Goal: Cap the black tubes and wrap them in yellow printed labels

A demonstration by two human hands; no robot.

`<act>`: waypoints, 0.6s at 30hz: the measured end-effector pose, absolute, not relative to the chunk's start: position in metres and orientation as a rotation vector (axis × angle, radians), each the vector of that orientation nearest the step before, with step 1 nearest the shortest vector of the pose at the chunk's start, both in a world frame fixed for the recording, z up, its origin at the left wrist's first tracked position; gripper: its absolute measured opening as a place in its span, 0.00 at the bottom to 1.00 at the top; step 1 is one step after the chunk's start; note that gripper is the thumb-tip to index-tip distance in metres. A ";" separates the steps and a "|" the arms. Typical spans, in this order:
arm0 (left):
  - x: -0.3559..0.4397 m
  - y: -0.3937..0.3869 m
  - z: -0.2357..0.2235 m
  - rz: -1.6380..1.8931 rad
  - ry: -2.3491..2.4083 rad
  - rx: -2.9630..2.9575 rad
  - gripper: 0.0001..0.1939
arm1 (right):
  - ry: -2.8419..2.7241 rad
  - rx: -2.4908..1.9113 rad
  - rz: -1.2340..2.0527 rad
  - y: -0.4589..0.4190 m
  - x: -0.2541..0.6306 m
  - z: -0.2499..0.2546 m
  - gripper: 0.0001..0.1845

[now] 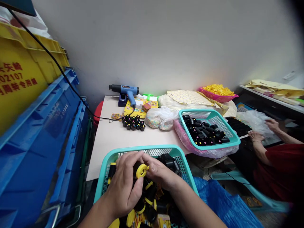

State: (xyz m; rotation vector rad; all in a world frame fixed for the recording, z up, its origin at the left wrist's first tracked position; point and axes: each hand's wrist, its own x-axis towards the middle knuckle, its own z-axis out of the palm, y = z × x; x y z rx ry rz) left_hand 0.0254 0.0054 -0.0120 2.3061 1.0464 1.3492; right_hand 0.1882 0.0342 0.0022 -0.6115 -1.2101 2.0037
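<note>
Over the near turquoise basket (108,160), my left hand (123,182) is closed round a black cylinder with a yellow ring-shaped cap (142,171). The cap's round end faces up towards me. My right hand (160,172) is closed at the cap's far side, thumb and fingers on a small yellow tab that sticks out from it. Part of the cylinder's body is hidden by my fingers. Below both hands, the basket holds several black cylinders (150,212), many with yellow rings, and plain black ones (167,161) at the far right corner.
A blue heat gun (130,91) stands at the table's back, its cord running left. Small black pieces (133,122) and plastic bags (159,118) lie before it. Another turquoise basket (234,134) with black parts sits right. Blue crates (54,126) stack left; a co-worker's hands (256,136) handle plastic.
</note>
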 end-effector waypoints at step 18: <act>0.019 0.012 -0.012 1.430 0.625 2.239 0.31 | -1.103 -0.393 2.162 0.030 0.191 -0.012 0.38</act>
